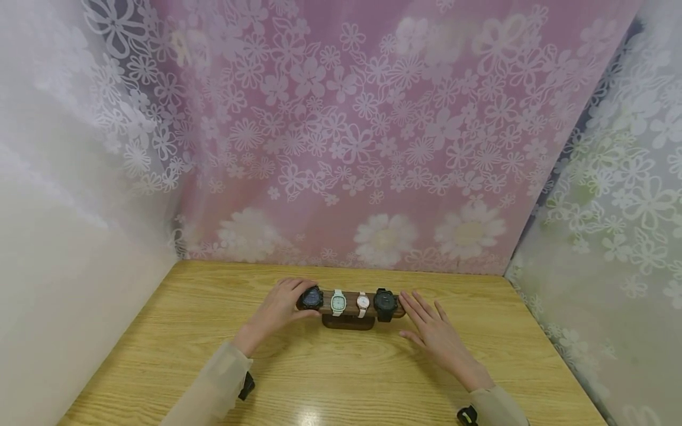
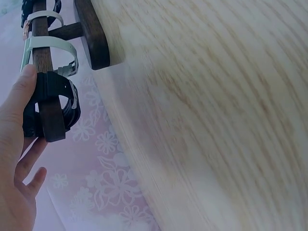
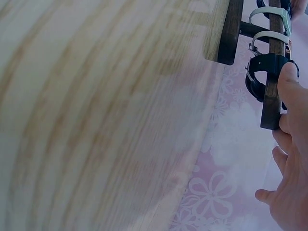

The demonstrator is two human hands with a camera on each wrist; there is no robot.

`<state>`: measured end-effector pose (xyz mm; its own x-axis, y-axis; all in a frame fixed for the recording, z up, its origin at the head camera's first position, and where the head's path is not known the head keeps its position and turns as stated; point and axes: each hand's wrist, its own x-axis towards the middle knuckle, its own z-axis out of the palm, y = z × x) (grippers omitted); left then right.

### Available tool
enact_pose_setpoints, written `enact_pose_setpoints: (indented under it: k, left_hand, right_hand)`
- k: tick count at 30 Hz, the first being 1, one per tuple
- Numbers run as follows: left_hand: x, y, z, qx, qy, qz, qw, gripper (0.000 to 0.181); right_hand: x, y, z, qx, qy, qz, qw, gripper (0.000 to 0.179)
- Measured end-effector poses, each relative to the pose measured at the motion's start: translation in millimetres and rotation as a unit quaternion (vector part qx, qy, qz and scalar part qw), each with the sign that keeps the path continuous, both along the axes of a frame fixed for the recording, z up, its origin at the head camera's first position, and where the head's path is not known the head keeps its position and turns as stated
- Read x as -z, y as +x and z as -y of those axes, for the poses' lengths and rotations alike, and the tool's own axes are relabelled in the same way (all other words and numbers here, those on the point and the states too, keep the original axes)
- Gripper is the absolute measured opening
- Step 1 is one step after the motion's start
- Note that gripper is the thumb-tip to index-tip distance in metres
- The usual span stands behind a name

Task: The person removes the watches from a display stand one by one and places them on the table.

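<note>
A dark wooden watch stand point(image 1: 348, 322) near the table's back carries a row of watches on its bar. My left hand point(image 1: 279, 305) holds the black watch point(image 1: 312, 297) at the left end, thumb on the near side, fingers curved over the far side. My right hand point(image 1: 437, 340) lies at the other end, its fingers nearly straight and touching the bar's tip beside a second black watch point(image 1: 385, 301). Between them sit a pale green square-faced watch point(image 1: 338, 302) and a small white-strapped watch point(image 1: 363, 303). In the left wrist view, the black strap point(image 2: 57, 84) loops around the bar.
Yellow wood-grain table point(image 1: 330, 378) spreads in front of the stand. Behind it hangs a pink floral curtain point(image 1: 341, 148). A plain white wall point(image 1: 69, 236) bounds the left side, and a pale floral sheet point(image 1: 613, 266) bounds the right.
</note>
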<state>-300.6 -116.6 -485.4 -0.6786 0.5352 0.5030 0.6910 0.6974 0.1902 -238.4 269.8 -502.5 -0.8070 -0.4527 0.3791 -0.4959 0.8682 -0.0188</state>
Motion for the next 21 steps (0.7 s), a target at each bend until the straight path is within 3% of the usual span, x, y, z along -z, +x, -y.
enact_pose_setpoints:
  k: [12,21]
  left_hand:
    - [-1.5,2.3,19.9,-0.012,-0.007,-0.035,0.9993,0.068]
    - [-4.8,5.6,52.0,-0.040,0.007,-0.028,0.9988,0.066]
  right_hand:
    - [0.8,0.1,0,-0.004,-0.007,-0.005,1.0000,0.082]
    - [-0.9,0.4,0,-0.006,-0.008,-0.010,0.9999,0.082]
